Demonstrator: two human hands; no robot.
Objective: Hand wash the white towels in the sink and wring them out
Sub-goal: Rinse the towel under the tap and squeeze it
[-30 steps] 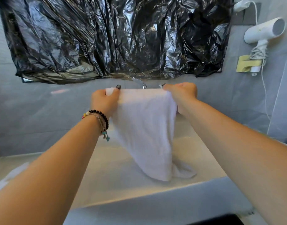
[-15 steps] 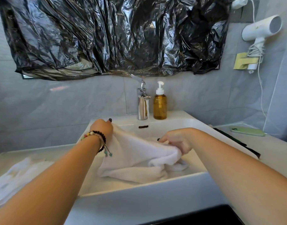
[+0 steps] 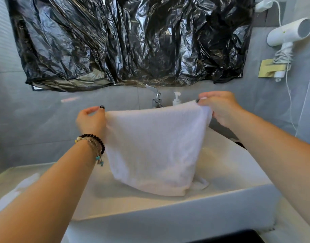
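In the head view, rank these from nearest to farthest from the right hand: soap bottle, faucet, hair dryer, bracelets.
From the right hand:
1. Soap bottle, just to its left, behind the towel's top edge.
2. Faucet, a little further left.
3. Hair dryer, up on the wall at right.
4. Bracelets, on the left wrist.
Three and four are close to call.

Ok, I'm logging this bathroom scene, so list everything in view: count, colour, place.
towel: one, white, held up over the sink
sink: one, white, centre
second cloth: one, white, on the counter, left edge
faucet: one, chrome, behind the towel
pump bottle: one, white top showing, beside the faucet
plastic sheet: one, black, on the wall
hair dryer: one, white, wall holder, right
bracelets: several, beaded, left wrist
left hand: gripping a top corner
right hand: gripping the other
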